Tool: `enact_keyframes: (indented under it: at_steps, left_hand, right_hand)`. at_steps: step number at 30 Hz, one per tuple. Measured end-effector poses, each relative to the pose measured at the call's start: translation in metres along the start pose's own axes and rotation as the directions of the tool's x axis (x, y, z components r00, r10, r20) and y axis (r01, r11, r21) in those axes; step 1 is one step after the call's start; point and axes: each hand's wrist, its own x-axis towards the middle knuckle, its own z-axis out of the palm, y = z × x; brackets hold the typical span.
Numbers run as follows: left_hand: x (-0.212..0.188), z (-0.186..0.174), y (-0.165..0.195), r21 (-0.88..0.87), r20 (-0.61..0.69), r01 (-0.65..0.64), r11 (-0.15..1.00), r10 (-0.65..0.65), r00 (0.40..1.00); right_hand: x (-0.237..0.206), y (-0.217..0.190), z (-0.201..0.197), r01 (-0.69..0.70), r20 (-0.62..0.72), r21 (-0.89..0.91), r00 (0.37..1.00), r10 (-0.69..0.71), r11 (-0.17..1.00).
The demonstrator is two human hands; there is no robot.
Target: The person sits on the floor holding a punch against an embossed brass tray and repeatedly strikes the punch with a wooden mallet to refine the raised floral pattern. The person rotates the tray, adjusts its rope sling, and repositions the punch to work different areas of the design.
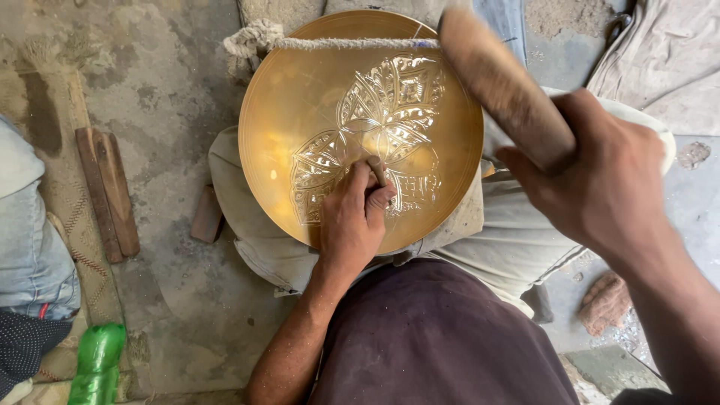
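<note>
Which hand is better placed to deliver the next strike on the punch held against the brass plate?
The right hand. It grips the wooden mallet raised above the brass plate, while the left hand is occupied, its fingers pinching the punch against the engraved pattern.

The round brass plate (300, 112) is golden yellow, with a bright chased pattern of leaf shapes and a diamond-shaped motif across its middle. The wooden mallet (502, 86) is brown. The trousers (517, 240) are pale khaki, the shirt (435, 337) dark maroon. A plastic bottle (97, 364) is green.
</note>
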Motion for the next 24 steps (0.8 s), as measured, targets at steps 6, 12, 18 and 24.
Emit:
enact_keyframes:
  at_steps: [6, 12, 18, 24]
  left_hand:
    - [-0.01, 0.002, 0.017, 0.071, 0.05, -0.031, 0.997, 0.028, 0.998]
    - [-0.033, -0.003, 0.045, 0.112, 0.059, -0.021, 0.993, 0.015, 0.998]
    - [-0.113, -0.055, 0.06, -0.234, -0.354, 0.124, 0.964, -0.203, 0.913]
    - [-0.172, -0.067, 0.057, -0.082, -0.365, 0.282, 0.956, -0.292, 0.884]
  right_hand:
    - [-0.013, -0.013, -0.007, 0.053, 0.176, -0.415, 0.984, 0.023, 0.908]
    - [-0.073, 0.007, -0.004, -0.123, 0.308, -0.351, 0.921, 0.239, 0.928]
    - [-0.189, 0.055, 0.033, -0.642, 0.204, 0.144, 0.764, 0.612, 0.753]
    - [-0.274, 0.062, 0.049, -0.643, 0.041, 0.518, 0.678, 0.734, 0.564]
